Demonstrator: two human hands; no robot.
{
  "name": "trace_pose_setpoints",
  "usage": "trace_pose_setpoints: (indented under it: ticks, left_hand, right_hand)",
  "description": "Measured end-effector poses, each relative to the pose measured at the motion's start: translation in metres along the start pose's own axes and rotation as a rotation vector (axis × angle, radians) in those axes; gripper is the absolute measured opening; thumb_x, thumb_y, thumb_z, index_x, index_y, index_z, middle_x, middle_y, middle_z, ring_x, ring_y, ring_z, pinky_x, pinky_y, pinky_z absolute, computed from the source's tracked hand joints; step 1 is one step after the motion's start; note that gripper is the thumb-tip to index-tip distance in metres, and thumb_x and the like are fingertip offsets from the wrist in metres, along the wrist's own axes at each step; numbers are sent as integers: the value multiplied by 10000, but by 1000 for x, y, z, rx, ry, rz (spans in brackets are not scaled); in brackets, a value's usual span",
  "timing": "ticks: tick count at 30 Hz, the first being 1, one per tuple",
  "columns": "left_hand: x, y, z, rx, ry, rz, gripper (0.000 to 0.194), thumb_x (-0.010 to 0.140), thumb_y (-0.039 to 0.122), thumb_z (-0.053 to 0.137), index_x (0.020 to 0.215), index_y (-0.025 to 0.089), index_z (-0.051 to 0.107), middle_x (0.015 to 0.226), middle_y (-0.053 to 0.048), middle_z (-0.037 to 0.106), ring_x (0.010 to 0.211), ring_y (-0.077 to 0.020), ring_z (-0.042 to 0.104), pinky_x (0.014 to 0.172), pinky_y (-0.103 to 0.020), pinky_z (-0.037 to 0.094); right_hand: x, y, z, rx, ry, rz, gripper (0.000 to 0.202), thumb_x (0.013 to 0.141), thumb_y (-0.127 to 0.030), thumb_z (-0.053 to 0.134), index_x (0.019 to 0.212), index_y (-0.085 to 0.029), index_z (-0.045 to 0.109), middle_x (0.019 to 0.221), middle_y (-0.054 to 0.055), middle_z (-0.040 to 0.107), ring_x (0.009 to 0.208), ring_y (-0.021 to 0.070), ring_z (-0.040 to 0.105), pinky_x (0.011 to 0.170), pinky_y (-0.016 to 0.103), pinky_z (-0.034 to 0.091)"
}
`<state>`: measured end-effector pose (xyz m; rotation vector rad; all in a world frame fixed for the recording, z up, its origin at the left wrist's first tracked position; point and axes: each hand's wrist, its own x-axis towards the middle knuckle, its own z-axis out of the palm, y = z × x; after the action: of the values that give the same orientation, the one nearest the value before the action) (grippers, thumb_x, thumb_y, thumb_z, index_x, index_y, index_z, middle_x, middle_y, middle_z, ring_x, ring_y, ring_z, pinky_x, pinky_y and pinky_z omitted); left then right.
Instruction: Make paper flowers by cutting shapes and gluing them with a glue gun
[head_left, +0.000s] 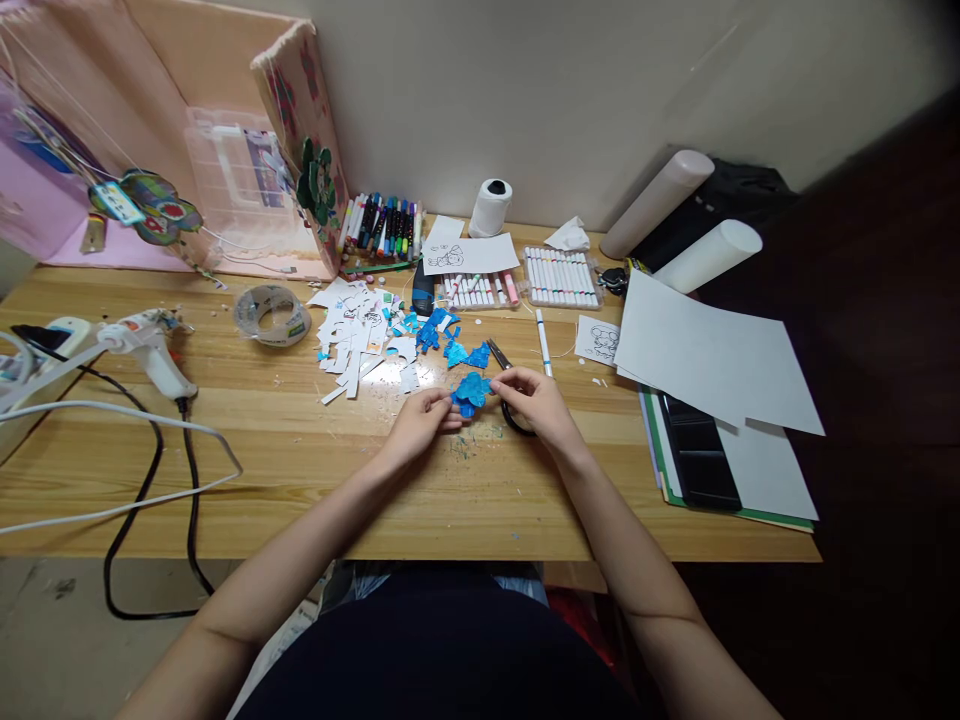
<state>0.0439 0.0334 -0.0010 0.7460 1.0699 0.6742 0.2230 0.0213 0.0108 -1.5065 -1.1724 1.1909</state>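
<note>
A blue paper flower [473, 386], made of layered petal shapes, is held low over the wooden table between my two hands. My left hand [421, 428] pinches its left edge, with the other fingers reaching under it. From the right, the thumb and forefinger of my right hand [538, 402] grip the opposite edge. Black-handled scissors [498, 354] lie partly beneath my right hand, blades pointing away. Just beyond the flower are cut blue paper pieces [478, 355] and a larger blue scrap [435, 330].
White paper scraps [352, 335] and a tape roll [271, 316] lie left, near a hot glue gun [154, 352] with cords. Marker sets [562, 277], a thread cone [492, 208] and a pink box [300, 120] stand behind. White sheets [705, 340] overlap a black case [697, 455] at right.
</note>
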Motion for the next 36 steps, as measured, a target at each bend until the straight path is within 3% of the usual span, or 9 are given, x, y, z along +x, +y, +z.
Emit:
trace_pose_setpoints:
  ticks: [4, 8, 11, 16, 20, 26, 31, 36]
  left_hand:
    - [1, 3, 0, -82, 142, 49, 77, 824, 137, 532, 845, 105, 599, 737, -71, 688, 667, -143, 681, 699, -271, 549]
    - [2, 5, -1, -146, 206, 58, 42, 820, 125, 527, 834, 120, 567, 707, -51, 677, 662, -145, 683, 724, -286, 546]
    - [1, 6, -2, -187, 199, 66, 16, 791, 131, 559, 804, 125, 564, 685, -34, 672, 654, -129, 677, 733, -261, 535]
    - [-2, 3, -3, -160, 98, 88, 156, 699, 207, 643, 816, 116, 596, 671, -17, 670, 617, -103, 643, 670, -209, 506]
    - [-3, -2, -2, -110, 77, 129, 178, 669, 235, 650, 796, 122, 597, 583, 28, 621, 518, -68, 570, 559, -160, 445]
    - [-8, 2, 3, -135, 102, 126, 210, 662, 305, 658, 762, 135, 584, 666, 1, 650, 583, -100, 595, 606, -202, 452]
    - [-9, 4, 2, -78, 149, 193, 186, 685, 307, 635, 716, 146, 547, 588, 24, 613, 513, -81, 543, 532, -177, 409]
    - [-5, 0, -2, -20, 168, 210, 184, 713, 319, 608, 717, 149, 538, 593, 26, 592, 515, -84, 522, 529, -187, 406]
  right_hand:
    - [-3, -3, 3, 230, -71, 104, 194, 635, -307, 731, 691, -181, 594, 603, -29, 625, 496, 79, 506, 497, 206, 379]
    - [-9, -1, 17, 445, -132, 223, 212, 606, -266, 762, 679, -173, 586, 571, -48, 604, 456, 46, 471, 446, 164, 366]
    - [-14, -1, 29, 600, -122, 341, 203, 603, -242, 770, 685, -165, 602, 628, -26, 647, 528, 49, 541, 508, 142, 442]
    - [-22, -2, 42, 723, -161, 427, 193, 658, -254, 741, 779, -152, 631, 761, 25, 708, 578, 55, 597, 544, 125, 491]
    - [-30, -4, 51, 735, -119, 399, 207, 679, -282, 728, 799, -163, 608, 819, 29, 718, 554, 52, 597, 498, 127, 486]
    - [-36, -6, 58, 631, -40, 398, 251, 675, -331, 712, 814, -186, 562, 867, 41, 716, 539, 69, 591, 407, 138, 422]
    - [-35, -6, 59, 428, -123, 299, 243, 661, -349, 705, 748, -164, 574, 768, 49, 695, 495, 70, 538, 343, 142, 327]
    - [-28, -7, 50, 298, -235, 288, 285, 696, -426, 659, 753, -153, 597, 648, 13, 645, 446, 63, 519, 317, 135, 312]
